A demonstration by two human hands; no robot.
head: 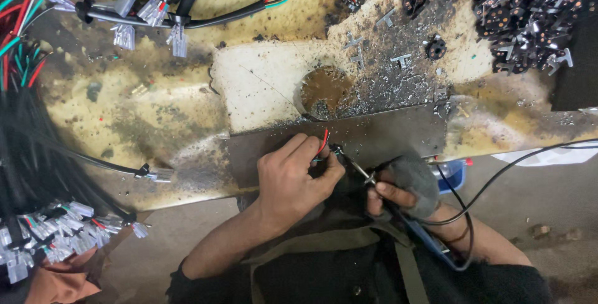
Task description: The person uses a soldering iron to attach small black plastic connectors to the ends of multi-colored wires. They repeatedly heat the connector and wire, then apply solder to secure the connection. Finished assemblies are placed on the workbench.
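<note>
My left hand (293, 176) pinches the ends of thin red, black and green wires (323, 142) against a dark metal strip (386, 136) on the workbench. My right hand (402, 189), wrapped in a grey cloth, grips a soldering iron (358, 170). The iron's tip rests at the wire ends, just right of my left fingertips. A black cord (498, 176) runs from the iron's handle off to the right.
A stained worn bench top (137, 111) has a round hole (324, 92) in a pale plate. Black round connectors and metal terminals (517, 11) pile at top right. Wire harnesses with clear plugs (143, 11) lie at top left and at bottom left (56, 235).
</note>
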